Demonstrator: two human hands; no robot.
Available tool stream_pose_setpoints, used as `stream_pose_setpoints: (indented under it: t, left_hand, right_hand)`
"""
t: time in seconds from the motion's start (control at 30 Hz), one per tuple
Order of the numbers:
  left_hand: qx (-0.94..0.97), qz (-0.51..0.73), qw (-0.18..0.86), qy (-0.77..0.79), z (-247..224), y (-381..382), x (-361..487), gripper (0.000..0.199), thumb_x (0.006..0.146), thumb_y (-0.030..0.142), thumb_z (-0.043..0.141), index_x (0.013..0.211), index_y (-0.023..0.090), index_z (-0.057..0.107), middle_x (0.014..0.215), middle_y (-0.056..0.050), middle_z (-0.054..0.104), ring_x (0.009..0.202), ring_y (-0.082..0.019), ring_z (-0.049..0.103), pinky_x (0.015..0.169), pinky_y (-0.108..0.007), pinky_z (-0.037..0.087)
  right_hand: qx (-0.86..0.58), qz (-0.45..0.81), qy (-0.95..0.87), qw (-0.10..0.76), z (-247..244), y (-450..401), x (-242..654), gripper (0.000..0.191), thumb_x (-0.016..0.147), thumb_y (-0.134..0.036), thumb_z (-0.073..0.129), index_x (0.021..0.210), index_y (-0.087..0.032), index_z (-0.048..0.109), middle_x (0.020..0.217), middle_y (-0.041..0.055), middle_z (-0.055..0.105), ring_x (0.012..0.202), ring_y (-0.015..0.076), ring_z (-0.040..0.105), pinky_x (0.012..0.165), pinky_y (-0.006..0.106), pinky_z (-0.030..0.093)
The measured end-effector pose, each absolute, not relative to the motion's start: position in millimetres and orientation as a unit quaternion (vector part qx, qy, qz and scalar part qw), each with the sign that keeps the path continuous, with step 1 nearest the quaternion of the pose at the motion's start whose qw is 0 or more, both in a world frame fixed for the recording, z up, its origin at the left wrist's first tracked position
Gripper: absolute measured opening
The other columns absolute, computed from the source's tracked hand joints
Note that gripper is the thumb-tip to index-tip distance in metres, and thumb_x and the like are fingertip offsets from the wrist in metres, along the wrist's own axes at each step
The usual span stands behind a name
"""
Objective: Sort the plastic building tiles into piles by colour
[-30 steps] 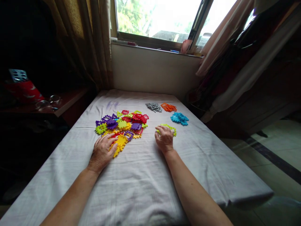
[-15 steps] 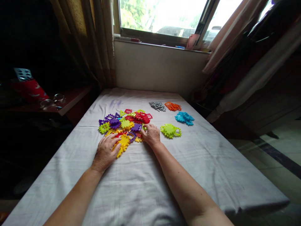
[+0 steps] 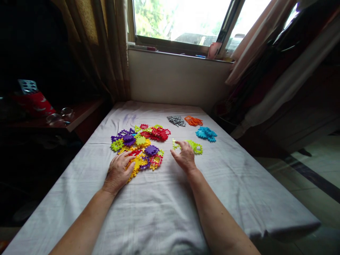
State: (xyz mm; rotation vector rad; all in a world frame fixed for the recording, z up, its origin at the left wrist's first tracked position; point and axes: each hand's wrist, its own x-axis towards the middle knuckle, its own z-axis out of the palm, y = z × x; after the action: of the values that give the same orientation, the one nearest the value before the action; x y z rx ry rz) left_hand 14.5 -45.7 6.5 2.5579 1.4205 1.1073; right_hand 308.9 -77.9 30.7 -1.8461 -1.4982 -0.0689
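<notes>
Lime-green pieces lie right of the mixed heap on the bench, the right hand over them, fingers curved by one; gripping it, I can't tell! And the left hand rests loosely open on yellow pieces, near side.
</notes>
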Motion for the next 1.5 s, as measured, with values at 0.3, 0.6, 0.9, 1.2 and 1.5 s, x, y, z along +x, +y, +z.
stream_pose_setpoints:
  t: [0.3, 0.6, 0.9, 1.2, 1.5]
  left_hand:
    - [0.821, 0.340, 0.014, 0.458, 9, -47, 15, 0.030, 0.090, 0.038, 0.046, 0.103, 0.025, 0.070, 0.122, -0.007, 0.067, 0.115, -0.027, 0.058, 0.104, -0.049, 0.045]
    - [0.834, 0.330, -0.011, 0.442, 13, -52, 17, 0.033, 0.091, 0.043, 0.047, 0.103, 0.025, 0.071, 0.124, -0.008, 0.066, 0.119, -0.028, 0.056, 0.108, -0.049, 0.040]
    - [0.854, 0.283, -0.006, 0.436, 15, -56, 19, 0.032, 0.089, 0.046, 0.053, 0.108, 0.028, 0.071, 0.126, -0.008, 0.066, 0.124, -0.030, 0.054, 0.110, -0.055, 0.033]
    - [0.859, 0.273, 0.005, 0.433, 14, -57, 21, 0.039, 0.085, 0.050, 0.057, 0.115, 0.028, 0.068, 0.129, -0.008, 0.065, 0.126, -0.031, 0.052, 0.111, -0.056, 0.032]
    - [0.863, 0.268, 0.011, 0.428, 15, -58, 22, 0.043, 0.086, 0.052, 0.056, 0.120, 0.027, 0.065, 0.130, -0.008, 0.065, 0.125, -0.031, 0.053, 0.110, -0.056, 0.034]
  right_hand:
    - [-0.845, -0.079, -0.400, 0.346, 20, -91, 374, 0.037, 0.079, -0.035, 0.064, 0.113, -0.020, 0.066, 0.112, 0.0129, 0.063, 0.107, 0.0288, 0.055, 0.090, 0.040, 0.042]
    - [-0.831, -0.073, -0.430, 0.344, 25, -90, 360, 0.031, 0.082, -0.033, 0.062, 0.108, -0.019, 0.069, 0.123, 0.0133, 0.061, 0.112, 0.0293, 0.053, 0.095, 0.043, 0.038]
    - [-0.737, 0.010, -0.626, 0.254, 30, -79, 284, 0.023, 0.088, -0.032, 0.058, 0.104, -0.025, 0.073, 0.114, 0.0068, 0.068, 0.107, 0.0231, 0.057, 0.092, 0.035, 0.039]
    - [-0.742, 0.058, -0.626, 0.233, 25, -73, 271, 0.020, 0.087, -0.033, 0.061, 0.102, -0.028, 0.074, 0.123, 0.0049, 0.065, 0.115, 0.0224, 0.055, 0.096, 0.038, 0.038]
    - [-0.727, 0.149, -0.540, 0.396, 29, -70, 293, 0.020, 0.082, -0.032, 0.053, 0.089, -0.022, 0.069, 0.085, 0.0015, 0.073, 0.072, 0.0157, 0.064, 0.070, 0.027, 0.048]
